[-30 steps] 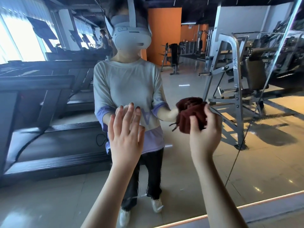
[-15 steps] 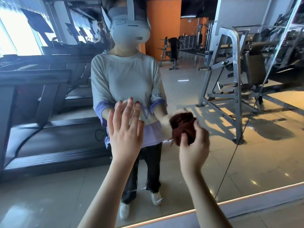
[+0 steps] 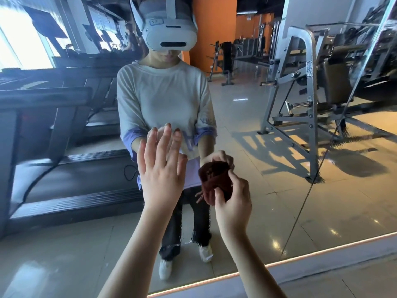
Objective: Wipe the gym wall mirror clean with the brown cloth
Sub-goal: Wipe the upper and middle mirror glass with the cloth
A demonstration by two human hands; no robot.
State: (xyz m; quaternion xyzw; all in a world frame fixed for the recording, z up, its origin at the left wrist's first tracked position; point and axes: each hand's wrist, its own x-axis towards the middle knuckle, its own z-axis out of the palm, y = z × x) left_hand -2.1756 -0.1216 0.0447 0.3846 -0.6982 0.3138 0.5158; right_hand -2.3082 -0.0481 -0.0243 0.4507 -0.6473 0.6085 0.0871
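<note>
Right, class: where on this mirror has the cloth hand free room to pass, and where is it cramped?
Free: mirror between right hand and seam, and left of left hand. Cramped: the narrow gap between left hand and brown cloth.

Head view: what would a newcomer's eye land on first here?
The wall mirror fills the view, with the person's reflection in a white headset at centre. The right hand grips a bunched brown cloth at the glass, with the left hand raised open beside it. A grey weight machine is reflected at right.

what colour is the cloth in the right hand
The cloth is dark reddish brown, head view.
</note>
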